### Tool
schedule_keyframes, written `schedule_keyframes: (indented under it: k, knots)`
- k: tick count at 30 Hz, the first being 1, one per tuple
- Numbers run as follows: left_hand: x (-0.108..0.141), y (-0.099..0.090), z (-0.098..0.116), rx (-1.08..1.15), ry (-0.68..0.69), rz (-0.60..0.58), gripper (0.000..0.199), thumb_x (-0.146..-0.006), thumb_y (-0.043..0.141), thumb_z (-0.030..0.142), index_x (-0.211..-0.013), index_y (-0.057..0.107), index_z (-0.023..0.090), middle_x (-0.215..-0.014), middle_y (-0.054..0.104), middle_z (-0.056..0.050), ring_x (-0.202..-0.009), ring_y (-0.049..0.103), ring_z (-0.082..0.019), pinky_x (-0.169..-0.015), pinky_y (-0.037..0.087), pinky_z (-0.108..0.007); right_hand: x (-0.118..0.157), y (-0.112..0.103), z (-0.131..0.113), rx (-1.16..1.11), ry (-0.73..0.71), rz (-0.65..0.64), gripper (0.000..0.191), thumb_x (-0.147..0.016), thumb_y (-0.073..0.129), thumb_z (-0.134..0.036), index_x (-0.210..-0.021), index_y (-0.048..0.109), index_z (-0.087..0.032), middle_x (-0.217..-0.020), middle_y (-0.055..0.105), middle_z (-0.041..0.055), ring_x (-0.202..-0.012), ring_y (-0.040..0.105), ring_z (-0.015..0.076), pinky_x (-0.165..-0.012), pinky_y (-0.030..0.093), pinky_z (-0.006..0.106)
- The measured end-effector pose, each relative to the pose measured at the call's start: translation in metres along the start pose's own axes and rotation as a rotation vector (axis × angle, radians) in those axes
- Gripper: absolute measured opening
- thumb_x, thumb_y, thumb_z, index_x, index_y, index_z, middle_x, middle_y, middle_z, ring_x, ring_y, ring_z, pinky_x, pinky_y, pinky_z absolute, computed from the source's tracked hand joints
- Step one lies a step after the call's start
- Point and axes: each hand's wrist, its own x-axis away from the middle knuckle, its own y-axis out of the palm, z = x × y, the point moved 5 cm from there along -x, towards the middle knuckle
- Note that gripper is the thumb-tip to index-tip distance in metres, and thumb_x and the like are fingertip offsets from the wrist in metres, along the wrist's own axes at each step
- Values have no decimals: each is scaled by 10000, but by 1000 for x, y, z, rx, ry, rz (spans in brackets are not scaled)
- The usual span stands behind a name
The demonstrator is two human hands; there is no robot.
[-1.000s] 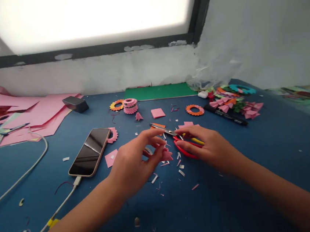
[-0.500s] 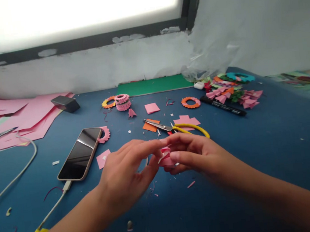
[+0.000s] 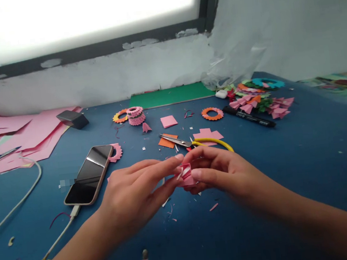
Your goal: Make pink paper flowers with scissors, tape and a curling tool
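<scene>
Between my two hands is a small piece of folded pink paper [image 3: 188,178] with whitish strips showing in its folds. My right hand [image 3: 219,168] grips its right side, thumb in front and fingers curled behind. From the left, the thumb and fingers of my left hand [image 3: 139,187] close on its other edge; the fingertips partly hide it. Just beyond my hands lie scissors with yellow handles [image 3: 214,141], their blades resting over an orange paper square [image 3: 166,143]. Pink paper squares [image 3: 208,135] lie beside them.
A phone [image 3: 89,174] on a charging cable lies left, near pink sheets [image 3: 34,132] and a dark block [image 3: 73,119]. Farther back are scalloped paper rings [image 3: 212,114], a green board [image 3: 172,95], a black marker [image 3: 249,116] and a pile of folded paper pieces [image 3: 263,100].
My left hand has shifted slightly, its thumb now higher and closer against the paper's left edge. My right hand keeps its hold. The view has tilted a little.
</scene>
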Motion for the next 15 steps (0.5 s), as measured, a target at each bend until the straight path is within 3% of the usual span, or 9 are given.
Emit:
schedule_keyframes:
  k: [9,15]
  knots:
    - [4,5,-5,138,-172,19,419,-773,672,166,-1167,545,235,-890,748,11,-756,710,-113,-649,591,-174,0,-1,0,85,-18,43,148,-803,652,-254,-926,594,-194,-848,666,-7,-788,650,100,-720,527,218]
    - [5,5,-6,154,-210,-1,411,-787,636,137,-1174,543,243,-862,751,25,-682,710,-101,-627,588,-166,-2,-1,3,96,-12,43,158,-793,664,-269,-915,591,-199,-834,667,-13,-783,643,99,-712,512,217]
